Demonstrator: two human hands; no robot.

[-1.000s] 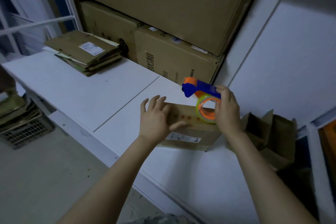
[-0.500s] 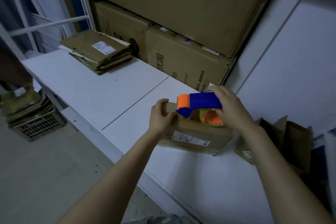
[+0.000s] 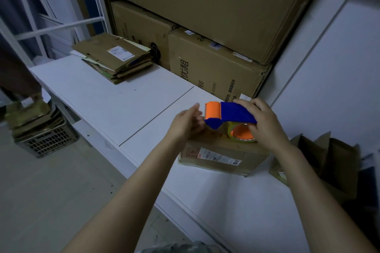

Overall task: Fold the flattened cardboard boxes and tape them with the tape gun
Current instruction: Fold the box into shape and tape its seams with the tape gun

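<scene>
"Blue and orange, the tape gun: which hand has it?"

"The right hand. Its fingers curl over the blue body from above, and the thumb lies against the tape roll underneath. The gun sits with its roll down on top of the small cardboard box, orange nose toward the box's left end."

"And the left hand?"

"Just beside that orange nose. Its fingers are stretched out loosely and a bit blurred. It grips nothing I can make out, and I cannot tell whether the fingertips touch the gun."

"Where is the box?"

"On the white table, near its front edge, with a printed label on the side facing the person."

"Anything else?"

"A stack of flattened boxes lies at the table's far left, well apart from both hands. Large cartons are piled behind it, opened boxes stand right of the right forearm, and a crate sits on the floor at the left."
</scene>
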